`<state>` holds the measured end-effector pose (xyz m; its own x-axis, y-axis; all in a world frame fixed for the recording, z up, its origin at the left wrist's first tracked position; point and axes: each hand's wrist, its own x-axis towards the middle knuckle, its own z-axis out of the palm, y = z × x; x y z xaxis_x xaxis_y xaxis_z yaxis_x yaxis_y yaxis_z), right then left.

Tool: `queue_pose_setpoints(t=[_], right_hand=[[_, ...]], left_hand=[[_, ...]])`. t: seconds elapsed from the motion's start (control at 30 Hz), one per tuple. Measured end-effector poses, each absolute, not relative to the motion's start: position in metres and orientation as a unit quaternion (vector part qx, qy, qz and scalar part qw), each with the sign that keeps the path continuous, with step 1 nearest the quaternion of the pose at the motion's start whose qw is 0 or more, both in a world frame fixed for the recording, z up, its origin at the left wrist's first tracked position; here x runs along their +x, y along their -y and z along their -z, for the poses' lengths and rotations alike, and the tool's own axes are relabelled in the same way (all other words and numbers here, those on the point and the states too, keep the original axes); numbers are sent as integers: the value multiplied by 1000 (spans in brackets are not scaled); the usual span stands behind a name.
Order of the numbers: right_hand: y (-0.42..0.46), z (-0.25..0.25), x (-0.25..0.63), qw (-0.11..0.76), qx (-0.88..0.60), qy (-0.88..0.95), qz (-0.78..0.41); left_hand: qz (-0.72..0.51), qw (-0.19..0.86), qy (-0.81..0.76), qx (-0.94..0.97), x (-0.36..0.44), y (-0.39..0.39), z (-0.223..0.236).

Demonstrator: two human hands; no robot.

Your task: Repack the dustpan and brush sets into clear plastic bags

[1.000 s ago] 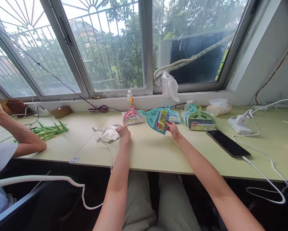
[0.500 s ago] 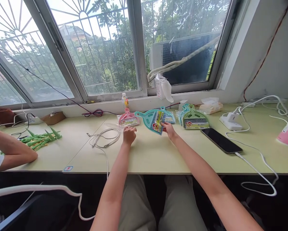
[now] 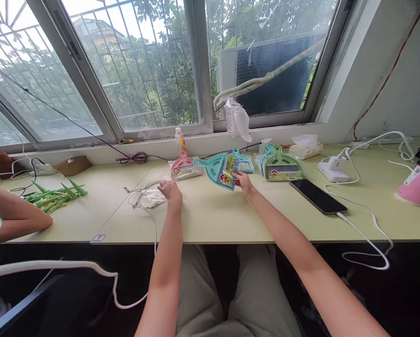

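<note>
While the right hand [image 3: 244, 183] is securely gripping the turquoise dustpan [image 3: 213, 170] opposite its handle [image 3: 200, 162], the left hand [image 3: 170, 190], grasp unclear, is curling beside plastic film [image 3: 151, 199] behind the table's front edge [image 3: 227, 242].

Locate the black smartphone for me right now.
Head view, right side: the black smartphone lies on the table, just in front of the green dustpan set, with a white charging cable plugged into its near end.
</note>
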<state>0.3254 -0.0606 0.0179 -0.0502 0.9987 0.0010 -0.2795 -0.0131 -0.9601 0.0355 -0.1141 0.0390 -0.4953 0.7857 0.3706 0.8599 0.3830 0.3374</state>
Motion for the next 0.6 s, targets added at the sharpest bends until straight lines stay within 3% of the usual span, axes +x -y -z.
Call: queue_pose_setpoints(t=[0.13,0.4,0.6], right_hand=[[64,-20,325,551,-416,432,-580],[69,-24,319,548,-393,451,-585],[68,-24,315,514,-450,465,-563]], left_hand=[[174,82,869,-456,25,114,-40],[382,186,697,-578,34,109,-34],[353,148,641,-665,53,96,-19]])
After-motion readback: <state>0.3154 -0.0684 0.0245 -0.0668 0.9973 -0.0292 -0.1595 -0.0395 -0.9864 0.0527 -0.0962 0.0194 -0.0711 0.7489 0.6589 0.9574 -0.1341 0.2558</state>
